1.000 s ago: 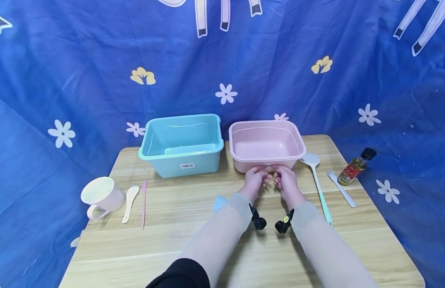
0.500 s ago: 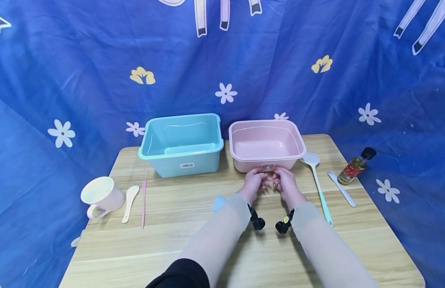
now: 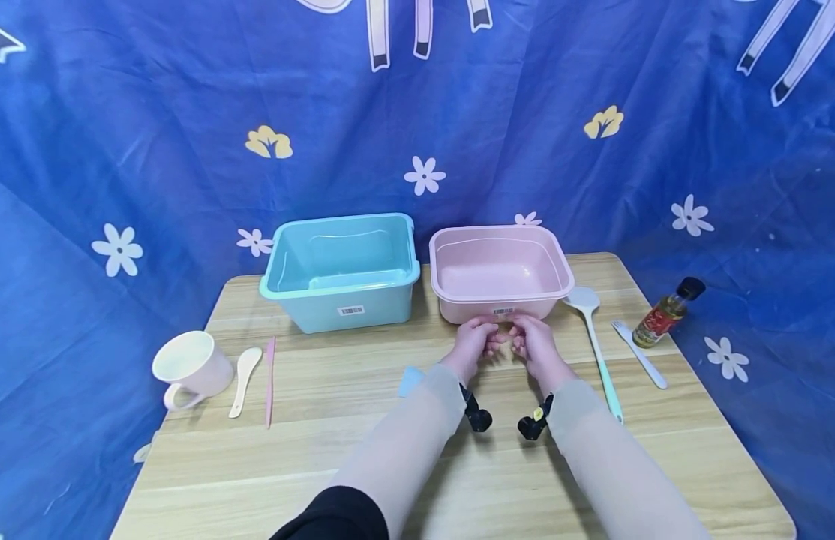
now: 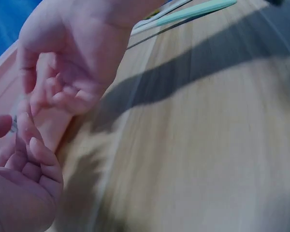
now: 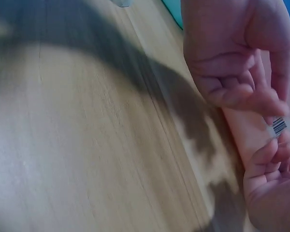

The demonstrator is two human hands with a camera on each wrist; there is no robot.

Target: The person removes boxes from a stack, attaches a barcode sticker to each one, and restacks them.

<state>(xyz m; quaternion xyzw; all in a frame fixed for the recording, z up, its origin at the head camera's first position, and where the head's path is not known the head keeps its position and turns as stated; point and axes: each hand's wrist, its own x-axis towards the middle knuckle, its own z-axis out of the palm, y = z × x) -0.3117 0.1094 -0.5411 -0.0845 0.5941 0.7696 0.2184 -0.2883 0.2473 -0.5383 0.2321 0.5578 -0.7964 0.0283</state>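
Both hands are held just in front of a pink plastic basin (image 3: 458,309), fingertips facing each other near the barcode label on its front wall. My left hand (image 3: 470,349) has loosely bent fingers with nothing in them. My right hand (image 3: 537,346) mirrors it on the other side, its fingers also loosely bent around nothing. In the left wrist view, a narrow gap parts the left hand (image 4: 29,188) from the right hand (image 4: 82,43). The barcode label (image 5: 279,126) shows between the fingertips in the right wrist view.
A blue basin (image 3: 309,311) stands left of the pink one. At left are a white mug (image 3: 201,367), a white spoon (image 3: 244,379) and a pink stick (image 3: 269,382). At right lie a spatula (image 3: 601,360), a fork (image 3: 643,358) and a capped bottle (image 3: 662,321). A light-blue piece (image 3: 410,381) lies beside the left forearm.
The left hand has drawn slightly left and toward the body, so the gap between the hands is wider and the barcode label is more exposed. The objects have not moved.
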